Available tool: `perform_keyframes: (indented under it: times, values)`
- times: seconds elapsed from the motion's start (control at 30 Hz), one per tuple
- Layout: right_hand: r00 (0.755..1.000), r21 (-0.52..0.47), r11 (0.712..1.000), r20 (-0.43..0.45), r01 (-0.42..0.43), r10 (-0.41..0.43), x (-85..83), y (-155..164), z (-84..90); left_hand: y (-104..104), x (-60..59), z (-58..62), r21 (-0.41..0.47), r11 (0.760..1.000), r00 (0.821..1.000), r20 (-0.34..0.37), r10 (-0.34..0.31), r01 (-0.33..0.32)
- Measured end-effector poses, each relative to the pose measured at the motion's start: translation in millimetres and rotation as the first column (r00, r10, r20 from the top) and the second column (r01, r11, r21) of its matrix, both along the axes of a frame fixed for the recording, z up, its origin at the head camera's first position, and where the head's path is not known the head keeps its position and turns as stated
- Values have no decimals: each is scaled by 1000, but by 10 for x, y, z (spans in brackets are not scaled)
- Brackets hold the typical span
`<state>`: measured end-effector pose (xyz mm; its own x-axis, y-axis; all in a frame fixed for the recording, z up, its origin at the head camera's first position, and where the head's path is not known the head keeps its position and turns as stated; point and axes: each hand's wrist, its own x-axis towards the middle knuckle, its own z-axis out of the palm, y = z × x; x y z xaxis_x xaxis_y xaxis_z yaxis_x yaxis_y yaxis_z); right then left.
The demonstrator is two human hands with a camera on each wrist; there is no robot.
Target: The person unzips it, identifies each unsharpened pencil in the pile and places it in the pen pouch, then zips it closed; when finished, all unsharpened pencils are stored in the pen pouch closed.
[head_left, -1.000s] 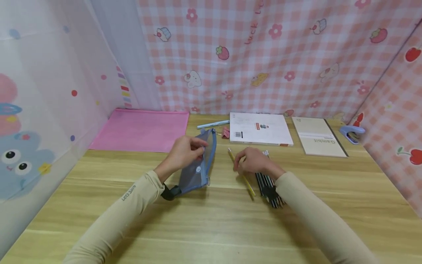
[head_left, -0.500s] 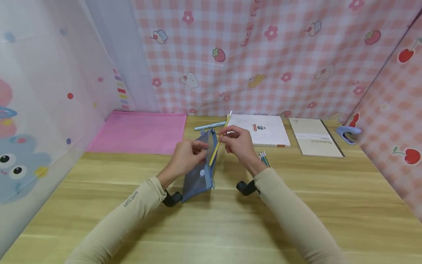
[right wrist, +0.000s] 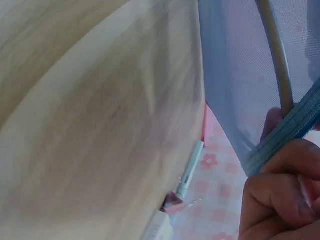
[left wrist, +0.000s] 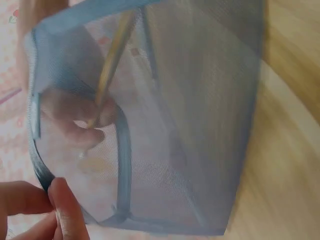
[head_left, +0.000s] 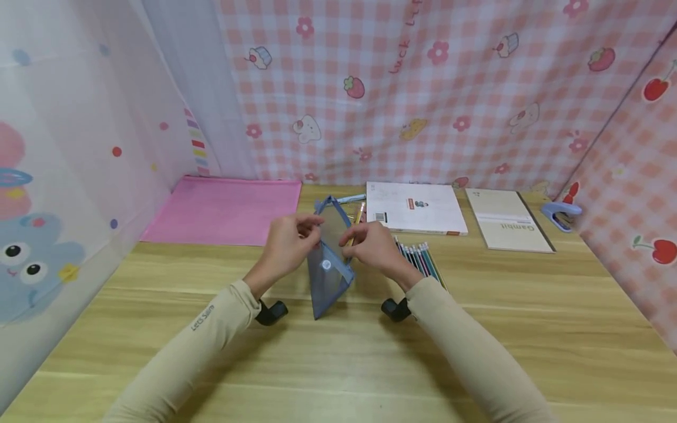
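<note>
Both hands at a blue mesh pouch, mid-table.

Head view: left hand (head_left: 288,244) pinches the mesh pouch (head_left: 329,267) upright, seemingly to keep its mouth open; right hand (head_left: 372,247) grips a yellow pencil (head_left: 358,216) at the opening, spare pencils (head_left: 420,258) beside it. Left wrist view alone shows the pencil's lower end already inside. Right wrist view adds fingers (right wrist: 280,200) curled on the zipper edge.

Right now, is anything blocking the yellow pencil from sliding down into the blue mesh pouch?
Nothing visible. The left hand holds the blue mesh pouch open by its rim, and the right hand has the yellow pencil partly inside already.
</note>
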<state>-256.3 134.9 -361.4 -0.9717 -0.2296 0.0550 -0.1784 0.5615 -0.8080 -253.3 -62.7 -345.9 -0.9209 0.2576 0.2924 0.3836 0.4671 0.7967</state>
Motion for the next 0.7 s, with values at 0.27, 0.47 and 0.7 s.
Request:
perform_keyframes:
  times: [0.27, 0.47, 0.7]
  values:
    - [954, 127, 946, 10, -298, 299, -19, -53, 94, 39, 5, -61, -89, 994, 995, -78, -64, 57]
    - [982, -13, 982, -29, -189, 189, -19, 164, 132, 11, 1, -50, -85, 993, 992, -93, -84, 76]
    - [992, 158, 982, -44, -108, 116, 5, 753, 99, -54, -19, -43, -98, 991, 994, -46, -98, 93]
